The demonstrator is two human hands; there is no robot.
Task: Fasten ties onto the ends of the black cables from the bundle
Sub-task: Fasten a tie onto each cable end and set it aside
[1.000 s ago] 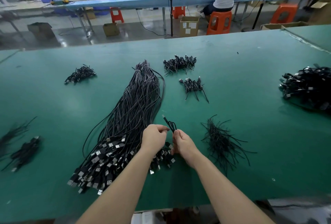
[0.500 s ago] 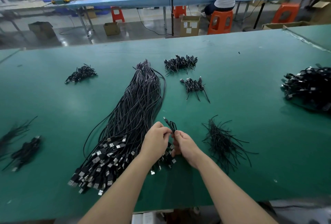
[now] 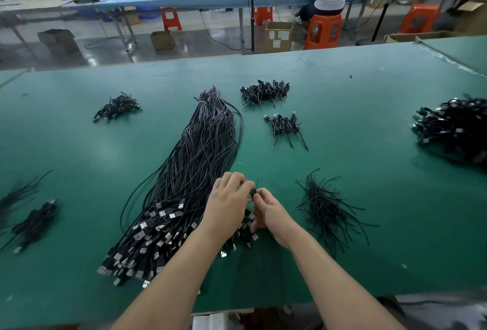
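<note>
A long bundle of black cables [image 3: 200, 171] lies across the green table [image 3: 369, 118], its USB plugs fanned out at the near end. Over that near end my left hand [image 3: 228, 205] and my right hand [image 3: 271, 211] meet, both pinching a small coiled black cable end [image 3: 252, 194]. A thin tie tail sticks up from it. A loose pile of black ties [image 3: 326, 205] lies just right of my right hand.
Small heaps of tied cables [image 3: 264, 91] [image 3: 284, 125] [image 3: 116, 108] lie at the far middle and far left. A big heap [image 3: 453, 129] sits at the right edge, more [image 3: 31, 224] at the left. Behind the table a person sits on an orange stool [image 3: 322, 30].
The loop and free tail of the cable end that stuck up between my hands are now drawn into a tight small coil. My left fingers have shifted over it.
</note>
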